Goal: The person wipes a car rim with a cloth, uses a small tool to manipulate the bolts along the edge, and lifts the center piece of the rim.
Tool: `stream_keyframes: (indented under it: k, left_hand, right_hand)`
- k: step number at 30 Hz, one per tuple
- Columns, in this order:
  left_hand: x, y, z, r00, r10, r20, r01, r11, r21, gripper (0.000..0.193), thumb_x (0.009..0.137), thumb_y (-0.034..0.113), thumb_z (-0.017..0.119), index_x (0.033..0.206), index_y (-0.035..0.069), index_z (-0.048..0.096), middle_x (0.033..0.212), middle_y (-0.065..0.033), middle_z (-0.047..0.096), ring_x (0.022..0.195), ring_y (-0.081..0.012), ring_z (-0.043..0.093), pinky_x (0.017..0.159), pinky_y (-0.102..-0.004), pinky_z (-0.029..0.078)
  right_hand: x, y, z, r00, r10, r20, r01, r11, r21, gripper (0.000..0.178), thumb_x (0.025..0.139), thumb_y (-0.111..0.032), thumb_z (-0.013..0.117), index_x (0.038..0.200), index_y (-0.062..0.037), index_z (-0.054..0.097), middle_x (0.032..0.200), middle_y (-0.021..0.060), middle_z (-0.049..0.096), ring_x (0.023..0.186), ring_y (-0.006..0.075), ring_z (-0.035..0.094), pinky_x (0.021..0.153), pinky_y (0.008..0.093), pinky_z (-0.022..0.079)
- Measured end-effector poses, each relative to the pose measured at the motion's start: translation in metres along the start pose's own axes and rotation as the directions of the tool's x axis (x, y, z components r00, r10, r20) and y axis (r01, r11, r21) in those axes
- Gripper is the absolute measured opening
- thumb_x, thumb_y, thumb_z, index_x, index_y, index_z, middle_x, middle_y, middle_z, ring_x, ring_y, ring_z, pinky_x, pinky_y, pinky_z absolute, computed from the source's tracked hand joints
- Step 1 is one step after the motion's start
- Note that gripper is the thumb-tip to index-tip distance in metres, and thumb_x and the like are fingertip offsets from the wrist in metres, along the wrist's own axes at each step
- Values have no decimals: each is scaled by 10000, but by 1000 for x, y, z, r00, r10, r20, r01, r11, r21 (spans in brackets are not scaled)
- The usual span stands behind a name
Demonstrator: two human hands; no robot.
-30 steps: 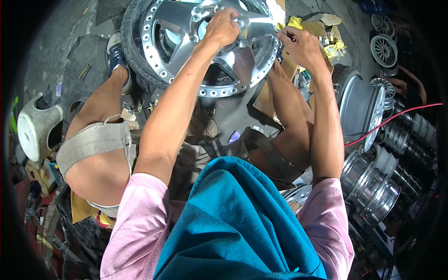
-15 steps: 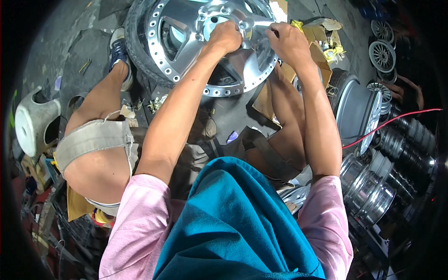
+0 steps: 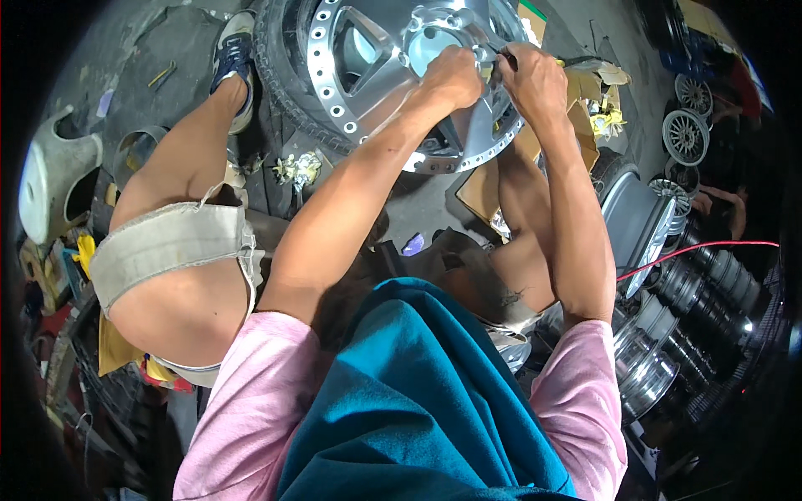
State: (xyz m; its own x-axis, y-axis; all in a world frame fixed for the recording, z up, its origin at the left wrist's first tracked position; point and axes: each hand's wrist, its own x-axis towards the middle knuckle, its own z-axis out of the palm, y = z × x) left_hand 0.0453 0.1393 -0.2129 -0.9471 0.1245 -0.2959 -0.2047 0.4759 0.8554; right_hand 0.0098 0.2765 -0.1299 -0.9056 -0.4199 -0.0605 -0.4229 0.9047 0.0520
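Concrete floor [image 3: 159, 50] all round me, grey and grubby, and it's crowded down here. Sitting low with the big silver alloy wheel [image 3: 376, 58] standing in its tyre right in front of my knees, up at the far end of the floor; its top is cut off by the edge of the view.

Left hand [image 3: 451, 77] is curled into a fist against the spoke near the hub, fingers closed, though whether there's something inside it I can't tell. Right hand [image 3: 535, 79] sits just beside it, pinched shut on a thin dark tool [image 3: 504, 55] whose tip pokes out toward the hub. Most of that tool is buried in my grip, so can't say what kind it is.

Room to move is tight. My left leg and blue shoe [image 3: 234, 58] hug the tyre's left side, and my right knee is tucked behind my right forearm. On the right a stack of bare shiny rims [image 3: 652, 367] crowds in close, with more small wheels [image 3: 685, 134] further back and a red cable [image 3: 702, 248] running across them. Torn cardboard [image 3: 585, 108] lies just right of the wheel. A pale plastic jug [image 3: 50, 184] sits at the left edge, well apart from my hands.

My teal apron and pink sleeves hide everything near the bottom, and the far right fades into dark.
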Motion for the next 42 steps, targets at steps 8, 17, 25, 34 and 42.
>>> stream_keyframes:
  k: [8,17,25,34,42]
  left_hand:
    - [1,-8,2,999,47,-11,-47,999,-22,416,901,163,594,1268,-30,630,1246,-304,634,1187,-452,613,1024,-496,498]
    - [-5,4,-10,993,37,111,-44,997,58,403,861,157,662,1224,-19,670,1151,-268,702,1089,-416,685,941,-464,561]
    - [-9,5,-6,991,95,95,-98,995,34,389,861,204,706,1221,57,698,1198,-243,688,1121,-389,677,957,-454,566]
    - [-4,-5,3,986,142,86,-150,985,89,415,879,193,630,1276,77,672,1248,-253,652,1145,-401,663,963,-461,564]
    - [-8,2,-3,985,82,149,-98,990,101,413,892,207,636,1261,26,672,1282,-246,633,1180,-392,645,986,-441,549]
  right_hand:
    - [7,-4,-1,996,-84,-39,83,996,-30,227,922,-274,672,1061,-105,732,1011,162,734,908,400,703,785,490,556]
    - [6,-4,-15,993,65,102,-47,985,-164,187,883,-271,688,962,-116,757,914,165,748,851,373,734,769,468,584]
    - [9,-6,-6,993,20,117,11,965,-261,209,885,-248,664,875,-56,745,864,196,745,847,366,748,766,462,602]
    - [12,0,-8,993,-7,121,35,974,-224,204,892,-247,677,934,-67,763,877,205,747,856,381,746,775,468,599]
    - [9,6,-9,989,-11,146,34,987,-155,220,895,-291,700,932,-85,766,890,190,748,855,372,740,781,469,587]
